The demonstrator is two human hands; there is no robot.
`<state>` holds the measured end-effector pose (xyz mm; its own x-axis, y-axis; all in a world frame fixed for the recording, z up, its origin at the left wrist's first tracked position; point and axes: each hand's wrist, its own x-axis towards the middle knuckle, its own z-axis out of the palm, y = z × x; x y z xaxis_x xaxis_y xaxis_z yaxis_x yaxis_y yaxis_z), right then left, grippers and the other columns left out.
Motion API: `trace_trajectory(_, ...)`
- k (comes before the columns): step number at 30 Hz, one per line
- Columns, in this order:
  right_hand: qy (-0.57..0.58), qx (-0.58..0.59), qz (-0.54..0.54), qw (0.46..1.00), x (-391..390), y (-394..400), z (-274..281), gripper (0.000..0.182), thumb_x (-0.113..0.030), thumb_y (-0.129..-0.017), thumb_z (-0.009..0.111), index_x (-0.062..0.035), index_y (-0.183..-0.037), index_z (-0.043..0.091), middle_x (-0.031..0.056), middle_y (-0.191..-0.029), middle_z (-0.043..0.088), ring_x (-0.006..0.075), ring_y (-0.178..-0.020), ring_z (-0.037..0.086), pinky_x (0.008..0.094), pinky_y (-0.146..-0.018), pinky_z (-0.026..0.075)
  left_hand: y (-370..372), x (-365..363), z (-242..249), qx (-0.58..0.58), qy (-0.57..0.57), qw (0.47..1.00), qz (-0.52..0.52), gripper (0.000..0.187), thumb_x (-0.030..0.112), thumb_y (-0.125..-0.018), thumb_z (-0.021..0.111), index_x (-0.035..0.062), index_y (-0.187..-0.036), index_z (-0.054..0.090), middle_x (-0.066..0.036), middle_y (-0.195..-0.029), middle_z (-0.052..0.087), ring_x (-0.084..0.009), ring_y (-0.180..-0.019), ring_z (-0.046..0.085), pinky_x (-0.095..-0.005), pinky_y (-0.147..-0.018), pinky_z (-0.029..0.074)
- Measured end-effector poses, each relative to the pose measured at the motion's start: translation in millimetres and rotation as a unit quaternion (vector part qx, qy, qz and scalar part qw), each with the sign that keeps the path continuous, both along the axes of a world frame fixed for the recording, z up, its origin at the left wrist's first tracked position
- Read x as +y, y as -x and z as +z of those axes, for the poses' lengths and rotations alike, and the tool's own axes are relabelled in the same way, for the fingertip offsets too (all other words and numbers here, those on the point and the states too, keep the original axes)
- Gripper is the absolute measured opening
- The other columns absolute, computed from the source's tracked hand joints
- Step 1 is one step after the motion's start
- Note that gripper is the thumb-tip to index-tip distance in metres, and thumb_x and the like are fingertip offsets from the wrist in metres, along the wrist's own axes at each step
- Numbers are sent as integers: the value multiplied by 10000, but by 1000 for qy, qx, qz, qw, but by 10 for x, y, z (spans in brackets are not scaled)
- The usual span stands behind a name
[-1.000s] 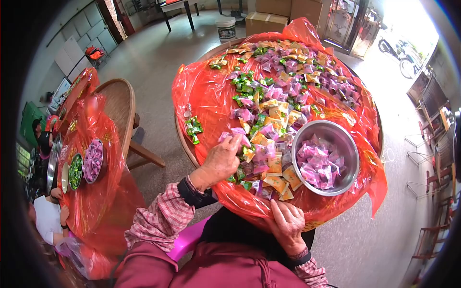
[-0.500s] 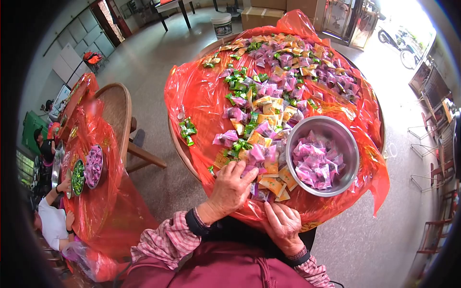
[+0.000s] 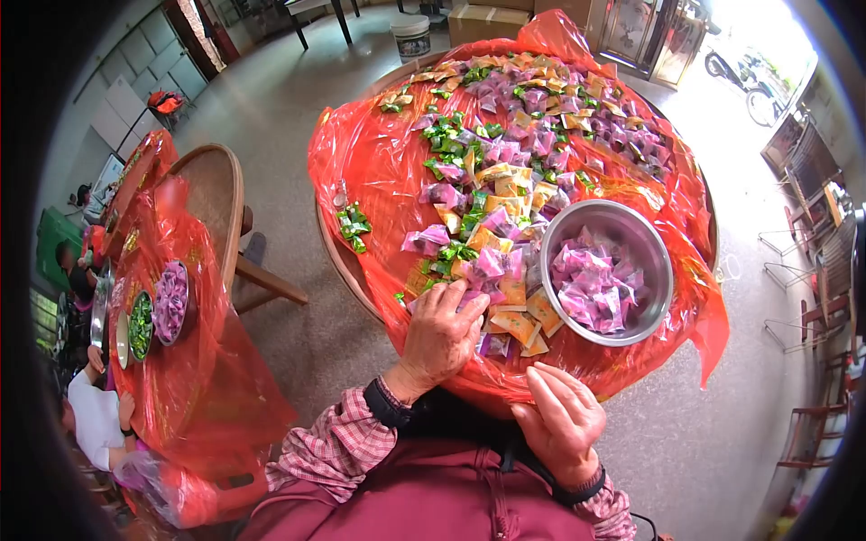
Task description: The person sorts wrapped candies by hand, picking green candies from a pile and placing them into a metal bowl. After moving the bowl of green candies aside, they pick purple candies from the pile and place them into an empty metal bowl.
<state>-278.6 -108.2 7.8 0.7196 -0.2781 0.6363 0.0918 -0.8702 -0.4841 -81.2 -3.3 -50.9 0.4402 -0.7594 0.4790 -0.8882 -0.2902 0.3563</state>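
My left hand [image 3: 442, 332] rests over the small packets at the near edge of the round table, its fingers bent against pink packets [image 3: 492, 263]; whether it grips one is hidden. My right hand [image 3: 561, 419] is palm up at the table's near edge, fingers together and touching the red plastic sheet [image 3: 379, 171]. What its fingertips hold, if anything, is too small to tell. Just beyond my hands lie yellow packets [image 3: 514, 326]. A steel bowl [image 3: 663, 279] of pink packets stands right of them. Green packets [image 3: 448, 137] are scattered farther up the sheet.
At left, a second round table [image 3: 236, 194] bears red plastic and bowls of green packets [image 3: 141, 326] and pink packets [image 3: 171, 302]. People sit beyond it, one in a white shirt [image 3: 95, 415]. A white bucket [image 3: 411, 36] and cardboard boxes [image 3: 487, 23] stand behind; chairs [image 3: 816, 316] line the right.
My right hand has turned palm up and moved slightly right and down. The left hand stays on the packets, a little higher in view. The camera view has shifted slightly.
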Motion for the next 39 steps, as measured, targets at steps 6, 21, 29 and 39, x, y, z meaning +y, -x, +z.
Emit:
trace_trajectory(6, -211, -151, 259, 930, 198, 72, 749, 315, -87, -847, 732, 87, -1107, 689, 188, -1006, 749, 319, -895, 752, 433, -781, 621, -1, 0, -28, -8, 2, 1000, 1, 371, 153, -841, 709, 104, -1209, 705, -167, -1218, 618, -366, -1104, 590, -485, -941, 489)
trace_trajectory(21, -306, -89, 621, 716, 333, 136, 1043, 170, -66, -936, 715, 40, -1068, 729, 243, -941, 748, 351, -877, 763, 345, -706, 602, -33, 82, -1, -23, 64, 998, 3, 589, 194, -836, 753, 63, -1383, 578, -165, -1287, 601, -354, -1158, 586, -475, -977, 488)
trace_trajectory(29, -394, -206, 559, 700, 638, 165, 1009, 173, -93, -965, 697, 61, -1028, 746, 243, -908, 748, 345, -840, 760, 341, -692, 599, -449, 737, 119, -90, 28, 993, 71, 306, 27, -797, 675, 18, -1102, 691, -134, -1140, 658, -343, -1101, 618, -465, -963, 506)
trace_trajectory(39, -351, -238, 572, 702, 597, 54, 890, 249, -187, -974, 718, 57, -1001, 759, 228, -898, 751, 325, -817, 762, 332, -680, 597, -688, 900, 167, -55, -121, 989, 59, 205, 23, -768, 632, 68, -960, 687, -89, -1001, 667, -293, -1018, 621, -437, -932, 457)
